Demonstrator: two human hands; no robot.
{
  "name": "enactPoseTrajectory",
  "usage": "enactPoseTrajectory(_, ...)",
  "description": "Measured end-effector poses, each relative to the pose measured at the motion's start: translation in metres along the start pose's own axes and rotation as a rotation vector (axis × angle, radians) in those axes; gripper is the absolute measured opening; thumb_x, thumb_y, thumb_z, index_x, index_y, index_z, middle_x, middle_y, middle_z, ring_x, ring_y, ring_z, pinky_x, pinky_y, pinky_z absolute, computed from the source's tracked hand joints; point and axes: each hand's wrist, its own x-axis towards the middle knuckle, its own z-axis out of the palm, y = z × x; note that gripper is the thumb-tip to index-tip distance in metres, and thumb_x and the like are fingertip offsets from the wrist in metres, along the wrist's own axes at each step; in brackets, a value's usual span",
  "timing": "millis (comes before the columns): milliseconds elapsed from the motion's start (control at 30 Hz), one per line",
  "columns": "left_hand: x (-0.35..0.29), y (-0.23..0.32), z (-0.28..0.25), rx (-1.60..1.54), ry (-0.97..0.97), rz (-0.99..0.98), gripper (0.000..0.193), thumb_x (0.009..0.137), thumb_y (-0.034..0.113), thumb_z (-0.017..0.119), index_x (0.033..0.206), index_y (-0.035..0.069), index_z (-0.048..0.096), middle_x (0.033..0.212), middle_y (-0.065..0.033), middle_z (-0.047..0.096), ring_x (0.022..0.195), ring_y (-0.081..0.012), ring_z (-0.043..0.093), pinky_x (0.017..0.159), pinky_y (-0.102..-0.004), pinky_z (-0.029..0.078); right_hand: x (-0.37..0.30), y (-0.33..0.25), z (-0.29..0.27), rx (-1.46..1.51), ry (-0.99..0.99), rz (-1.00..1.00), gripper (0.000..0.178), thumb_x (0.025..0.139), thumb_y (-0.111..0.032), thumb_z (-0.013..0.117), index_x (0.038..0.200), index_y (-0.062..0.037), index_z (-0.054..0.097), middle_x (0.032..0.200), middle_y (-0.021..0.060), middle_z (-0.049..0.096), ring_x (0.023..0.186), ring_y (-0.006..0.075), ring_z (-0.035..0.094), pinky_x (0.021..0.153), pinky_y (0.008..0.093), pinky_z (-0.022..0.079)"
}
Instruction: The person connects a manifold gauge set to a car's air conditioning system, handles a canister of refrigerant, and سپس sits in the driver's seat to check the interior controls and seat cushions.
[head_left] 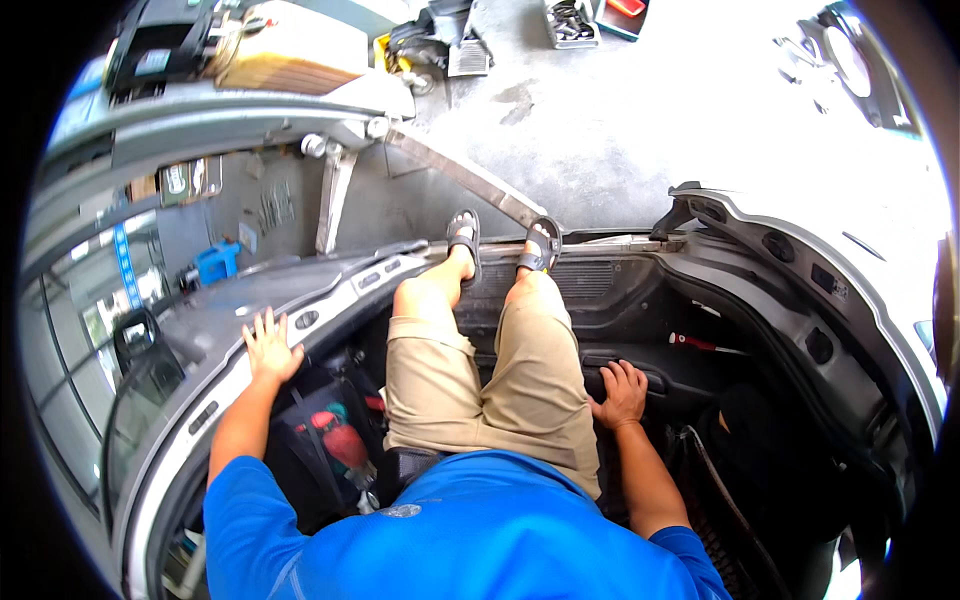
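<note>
I sit inside a car body's opening with my legs stretched toward its far sill. My left hand (270,345) lies flat, fingers spread, on the light metal frame (222,398) at the opening's left edge. On the other side, my right hand (622,393) rests on a black padded trim piece (600,360), its fingers extended and holding nothing. Below my left hand, a red tool with a silver end (345,445) sits in a dark recess; its kind is unclear. A screwdriver with a red handle (688,342) lies on the dark trim to the right.
My sandalled feet touch the far sill (600,240). Beyond it stand metal lift arms (465,178). A blue case (215,264) is at the left, near a car mirror (136,335). A tray of metal parts (572,25) sits on the floor. The raised panel (830,270) curves along the right.
</note>
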Motion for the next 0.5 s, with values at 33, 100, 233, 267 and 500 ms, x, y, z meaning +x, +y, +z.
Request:
enactPoseTrajectory(33,-0.001,0.003,-0.005,0.013,-0.008,0.007,0.075,0.079,0.048,0.055,0.141,0.012,0.032,0.15,-0.0146,0.018,0.139,-0.0329,0.014,0.11,-0.0557,0.008,0.0,0.004,0.003,-0.004,-0.015,0.016,0.06,0.062,-0.051,0.067,0.104,-0.0088,0.061,0.112,0.0128,0.057,0.111,0.0311,0.047,0.094,0.0461,0.034)
enactPoseTrajectory(100,0.004,0.002,-0.005,0.056,-0.055,0.011,0.076,0.078,0.049,0.053,0.142,0.012,0.032,0.151,-0.0157,0.016,0.139,-0.0348,0.012,0.109,-0.0579,0.008,-0.001,0.01,0.009,-0.007,-0.034,0.047,0.06,0.061,-0.053,0.066,0.102,-0.009,0.061,0.111,0.0144,0.056,0.106,0.0325,0.048,0.091,0.0467,0.035)
enactPoseTrajectory(233,0.007,0.001,0.01,0.052,0.105,0.131,0.077,0.078,0.043,0.05,0.143,0.01,0.028,0.152,-0.0189,0.01,0.14,-0.0378,0.005,0.108,-0.06,0.001,0.006,-0.002,-0.018,0.082,-0.28,0.227,0.056,0.065,-0.05,0.065,0.104,-0.0087,0.06,0.107,0.0088,0.059,0.113,0.0286,0.045,0.097,0.0444,0.031)
enactPoseTrajectory(267,0.013,-0.002,0.019,-0.002,0.02,0.138,0.084,0.076,0.044,0.053,0.146,0.01,0.021,0.152,-0.0199,0.007,0.14,-0.0381,0.001,0.108,-0.0604,-0.001,0.001,0.007,-0.011,0.061,-0.256,0.182,0.057,0.066,-0.055,0.061,0.1,-0.0087,0.06,0.103,0.0105,0.059,0.11,0.0306,0.047,0.096,0.0452,0.031)
enactPoseTrajectory(500,0.263,0.129,-0.125,-0.656,0.305,0.104,0.065,0.078,0.042,0.064,0.133,0.013,0.044,0.141,-0.0178,0.036,0.133,-0.0339,0.028,0.105,-0.0489,0.029,0.005,-0.009,-0.011,0.037,-0.451,0.282,0.048,0.066,-0.045,0.07,0.099,-0.0125,0.059,0.104,0.0048,0.059,0.112,0.0235,0.047,0.096,0.0415,0.032)
